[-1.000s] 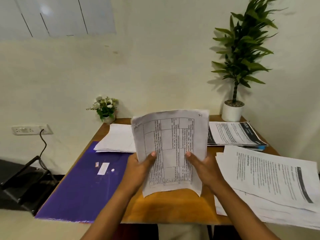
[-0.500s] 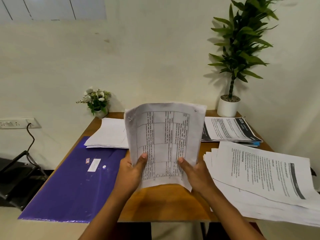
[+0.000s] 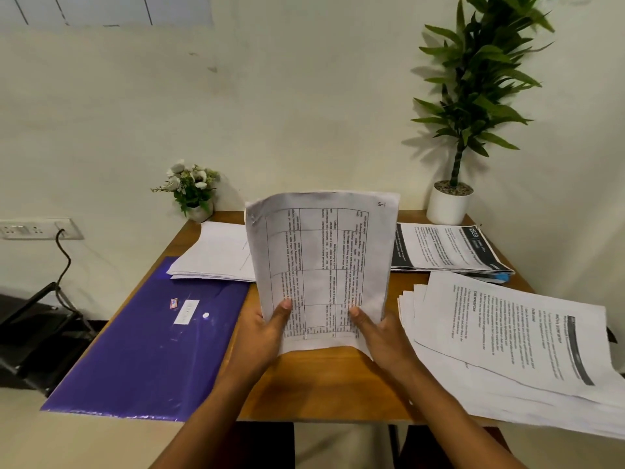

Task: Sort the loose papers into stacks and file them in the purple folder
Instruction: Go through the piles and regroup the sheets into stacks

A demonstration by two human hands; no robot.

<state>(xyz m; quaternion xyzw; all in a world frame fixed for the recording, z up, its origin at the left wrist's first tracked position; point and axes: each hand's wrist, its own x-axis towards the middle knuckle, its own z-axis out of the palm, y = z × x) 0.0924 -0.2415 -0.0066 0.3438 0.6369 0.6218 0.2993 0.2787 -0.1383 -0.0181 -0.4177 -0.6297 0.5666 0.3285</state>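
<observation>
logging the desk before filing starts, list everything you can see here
held papers: one sheaf, white, upright at centre
purple folder: one, purple, table's left side
plain stack: one, white, back left, beyond folder
dark-header stack: one, white and black, back right
loose pile: one, white, fanned on right edge
flower pot: one, white blooms, back left corner
tall plant: one, green, white pot, back right corner
table: one, brown wood
wall socket: one, white, left wall
left hand: one, grips held papers' lower left
right hand: one, grips lower right
</observation>
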